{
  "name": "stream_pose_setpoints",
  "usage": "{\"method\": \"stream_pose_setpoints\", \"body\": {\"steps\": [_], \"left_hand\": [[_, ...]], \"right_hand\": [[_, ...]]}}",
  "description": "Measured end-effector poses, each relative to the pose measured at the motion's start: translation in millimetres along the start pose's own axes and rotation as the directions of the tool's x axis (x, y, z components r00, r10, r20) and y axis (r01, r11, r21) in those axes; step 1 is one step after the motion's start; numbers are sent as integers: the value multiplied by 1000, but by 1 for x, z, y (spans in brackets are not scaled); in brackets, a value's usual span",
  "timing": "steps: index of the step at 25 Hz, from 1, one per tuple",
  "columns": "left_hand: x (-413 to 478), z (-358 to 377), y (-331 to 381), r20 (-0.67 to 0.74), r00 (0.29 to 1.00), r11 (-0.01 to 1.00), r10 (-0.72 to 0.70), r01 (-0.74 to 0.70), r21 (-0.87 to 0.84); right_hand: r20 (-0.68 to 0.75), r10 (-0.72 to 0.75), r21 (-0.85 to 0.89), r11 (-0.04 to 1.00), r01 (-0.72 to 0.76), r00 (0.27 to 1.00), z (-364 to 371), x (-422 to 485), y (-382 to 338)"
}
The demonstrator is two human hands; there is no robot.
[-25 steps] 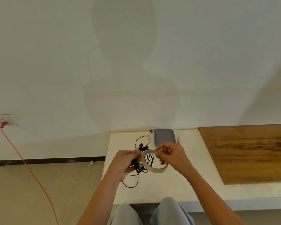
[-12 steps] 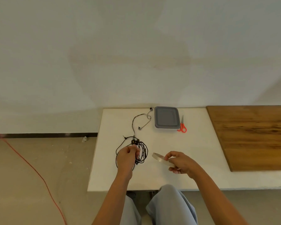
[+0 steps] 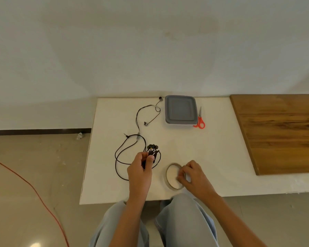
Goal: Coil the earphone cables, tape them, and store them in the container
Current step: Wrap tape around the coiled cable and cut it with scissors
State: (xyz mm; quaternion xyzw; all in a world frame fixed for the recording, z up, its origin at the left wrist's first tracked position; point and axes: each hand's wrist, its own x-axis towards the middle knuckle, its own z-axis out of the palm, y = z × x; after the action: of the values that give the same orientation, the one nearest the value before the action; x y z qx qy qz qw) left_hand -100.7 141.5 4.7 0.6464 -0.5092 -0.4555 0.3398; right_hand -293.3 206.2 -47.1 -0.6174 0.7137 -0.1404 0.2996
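A thin red cord [image 3: 37, 195] crosses the floor at left, beside the white table [image 3: 114, 189]. On it, a loose black earphone cable [image 3: 137, 118] sprawls uncoiled from the far edge toward the person. The left hand [image 3: 139, 173] has kept its fingers clenched round a coiled black earphone bundle [image 3: 152, 148], held just above the tabletop. Next to it, the pale ring-shaped tape roll [image 3: 166, 175], half a second ago tilted in the air, now lies flat on the table. The right hand [image 3: 194, 179] curls its fingers over the roll's near rim. That suggests the taping step is starting, with a strip yet to be pulled.

Farther back stands the closed grey square plastic container [image 3: 180, 110], orange-handled scissors [image 3: 200, 122] touching its right side, well apart from both hands. A brown wooden board [image 3: 278, 132] runs off the frame at right.

The left fingers hide much of the bundle. Whether a tape end is lifted cannot be made out, and the lid conceals the container's contents.
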Motion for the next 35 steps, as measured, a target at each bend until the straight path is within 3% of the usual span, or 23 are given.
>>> {"method": "stream_pose_setpoints", "body": {"steps": [5,7,9,10,12,14,21,27,30,35], "left_hand": [[6,0,-3,24,997,996,73,-75,51],[7,0,-4,40,995,994,92,-94,60],[9,0,-4,46,994,993,99,-101,54],[10,-1,-4,44,995,995,91,-93,39],[12,-1,-4,31,997,997,71,-71,16],[13,-1,-5,22,998,998,63,-63,3],[11,-1,-4,40,995,995,97,-97,12],[11,-2,-5,17,999,998,50,-50,-29],[11,-2,-5,16,1000,998,24,-23,-58],[7,-8,2,32,999,999,40,-39,-28]], "right_hand": [[11,-105,80,991,104,994,-12,17,4],[-191,-122,102,984,143,974,-23,36,3],[-459,56,146,989,13,887,-35,62,3],[-517,177,163,981,-107,837,-41,76,3],[-509,322,130,945,-299,798,-47,100,6],[-467,361,78,926,-369,807,-47,113,7],[-559,283,84,954,-286,780,-24,88,0],[-503,500,59,833,-550,705,-39,100,-5],[-439,546,73,813,-577,714,-43,106,-9],[-386,502,148,862,-485,774,-31,66,-12]]}}
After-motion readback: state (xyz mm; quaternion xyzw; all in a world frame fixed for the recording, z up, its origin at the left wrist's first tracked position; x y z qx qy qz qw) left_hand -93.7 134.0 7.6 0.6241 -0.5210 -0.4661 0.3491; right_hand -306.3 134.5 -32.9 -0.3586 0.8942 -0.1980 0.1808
